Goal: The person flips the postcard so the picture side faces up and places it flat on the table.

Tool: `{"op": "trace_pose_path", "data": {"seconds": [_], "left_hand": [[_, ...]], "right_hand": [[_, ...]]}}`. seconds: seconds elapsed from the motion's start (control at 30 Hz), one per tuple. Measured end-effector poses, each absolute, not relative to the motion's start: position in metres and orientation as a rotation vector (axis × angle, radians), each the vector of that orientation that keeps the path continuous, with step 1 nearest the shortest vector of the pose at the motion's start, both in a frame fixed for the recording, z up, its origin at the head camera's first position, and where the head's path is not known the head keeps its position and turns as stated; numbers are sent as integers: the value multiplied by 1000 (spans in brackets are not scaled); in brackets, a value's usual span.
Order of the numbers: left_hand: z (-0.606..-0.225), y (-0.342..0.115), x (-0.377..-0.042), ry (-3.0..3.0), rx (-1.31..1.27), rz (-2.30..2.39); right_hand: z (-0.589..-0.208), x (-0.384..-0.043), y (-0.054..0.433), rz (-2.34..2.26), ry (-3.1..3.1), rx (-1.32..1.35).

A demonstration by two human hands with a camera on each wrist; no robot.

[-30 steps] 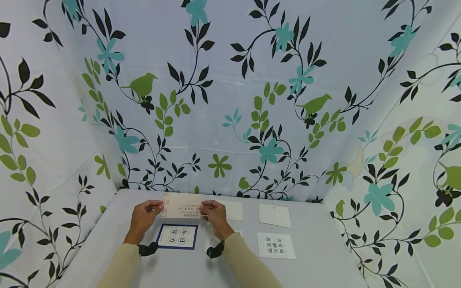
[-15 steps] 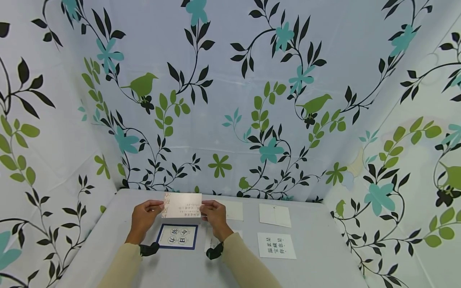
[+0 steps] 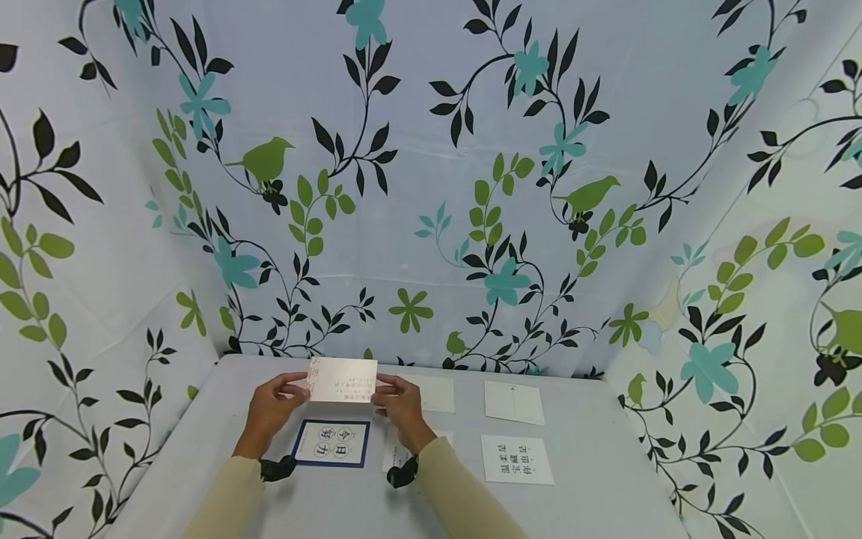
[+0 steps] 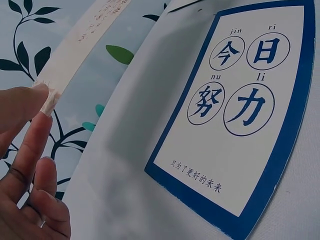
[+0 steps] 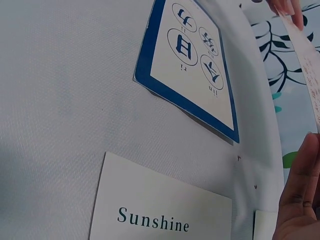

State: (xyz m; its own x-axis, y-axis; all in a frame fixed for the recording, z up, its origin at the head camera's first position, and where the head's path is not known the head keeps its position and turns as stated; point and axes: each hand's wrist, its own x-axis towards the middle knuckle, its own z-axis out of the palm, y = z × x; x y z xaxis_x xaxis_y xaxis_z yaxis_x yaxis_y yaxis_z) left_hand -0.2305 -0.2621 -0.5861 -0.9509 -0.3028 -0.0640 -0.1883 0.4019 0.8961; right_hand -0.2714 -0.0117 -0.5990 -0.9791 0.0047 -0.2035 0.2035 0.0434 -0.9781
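Observation:
A cream card [image 3: 342, 380] with reddish lettering is held up by its two short edges above the far part of the table. At its left edge my left hand [image 3: 271, 410] pinches it between thumb and fingers, seen close in the left wrist view. On the opposite edge my right hand [image 3: 402, 408] grips it; in the right wrist view only part of that hand [image 5: 300, 197] shows. Below the held card lies a blue-bordered card [image 3: 331, 442] with circled characters, flat on the table. A white card reading "Sunshine" [image 5: 162, 202] lies partly under my right wrist.
To the right lie a white card with dark characters [image 3: 517, 460] and a plain cream card [image 3: 514, 403]. Another pale card [image 3: 438, 394] sits behind my right hand. A patterned cloth [image 3: 404, 224] rises at the table's back and sides.
The cream card has risen slightly and its face has tilted, catching more light. Both hands keep hold of it, and the cards on the table stay put.

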Motion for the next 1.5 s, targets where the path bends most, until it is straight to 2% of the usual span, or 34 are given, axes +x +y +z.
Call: {"op": "trace_pose_path", "data": {"seconds": [0.93, 1.5], "left_hand": [[-597, -264, -232, -2605, 480, -1498], [-602, -261, -230, -2590, 475, -1393]], "right_hand": [[-603, -266, -13, -2016, 2204, 134], [-610, -265, -16, -1998, 2271, 207]]}}
